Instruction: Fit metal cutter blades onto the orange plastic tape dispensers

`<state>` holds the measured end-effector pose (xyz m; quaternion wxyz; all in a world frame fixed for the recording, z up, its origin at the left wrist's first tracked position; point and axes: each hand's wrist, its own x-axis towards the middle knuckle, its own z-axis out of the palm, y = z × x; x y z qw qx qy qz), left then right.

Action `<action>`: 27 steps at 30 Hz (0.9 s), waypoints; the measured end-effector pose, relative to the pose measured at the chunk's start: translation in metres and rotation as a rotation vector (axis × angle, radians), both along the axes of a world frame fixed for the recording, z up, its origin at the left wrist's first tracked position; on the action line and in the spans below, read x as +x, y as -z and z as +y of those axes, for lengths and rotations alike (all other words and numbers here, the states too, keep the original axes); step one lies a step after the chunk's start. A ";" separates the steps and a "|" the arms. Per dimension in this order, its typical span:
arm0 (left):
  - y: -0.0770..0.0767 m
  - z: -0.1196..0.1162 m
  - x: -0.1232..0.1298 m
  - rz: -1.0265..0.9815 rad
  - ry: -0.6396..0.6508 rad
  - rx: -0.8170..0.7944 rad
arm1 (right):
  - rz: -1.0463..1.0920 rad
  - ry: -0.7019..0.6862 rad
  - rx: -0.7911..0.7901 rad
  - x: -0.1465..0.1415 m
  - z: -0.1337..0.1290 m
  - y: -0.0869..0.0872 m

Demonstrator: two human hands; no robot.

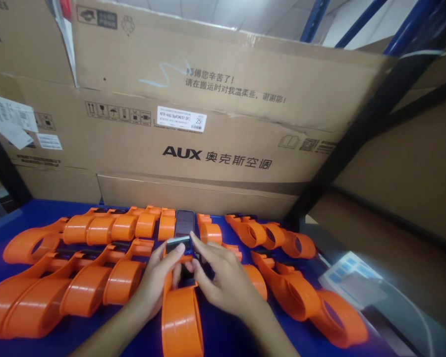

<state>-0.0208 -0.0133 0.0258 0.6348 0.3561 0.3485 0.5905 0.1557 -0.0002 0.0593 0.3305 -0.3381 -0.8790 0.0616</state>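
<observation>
In the middle foreground, an orange curled plastic band [182, 320] hangs below my hands with its loop toward me. At its top sits a small dark block [179, 244] with a pale ridged edge and a bit of blue. My left hand [162, 272] is closed around the left side of this piece, thumb pressed on the block. My right hand [221, 272] pinches its right side, with the index fingertip at the block's upper right corner and the thumb lower down. The fingers hide part of the joint between block and band. Just behind lies a phone-like device [185, 223] with a lit grey screen.
Similar orange bands lie in rows at left [85, 290] and right [295, 292] on a blue surface [223, 332]. A large cardboard carton [134, 153] stands behind. A dark slanted post [342, 144] rises at right, near a blue-and-white packet [351, 277] and a pale cable.
</observation>
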 end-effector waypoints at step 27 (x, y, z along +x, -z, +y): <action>0.018 0.006 -0.004 0.201 0.065 0.103 | 0.062 0.003 0.106 0.003 0.002 0.005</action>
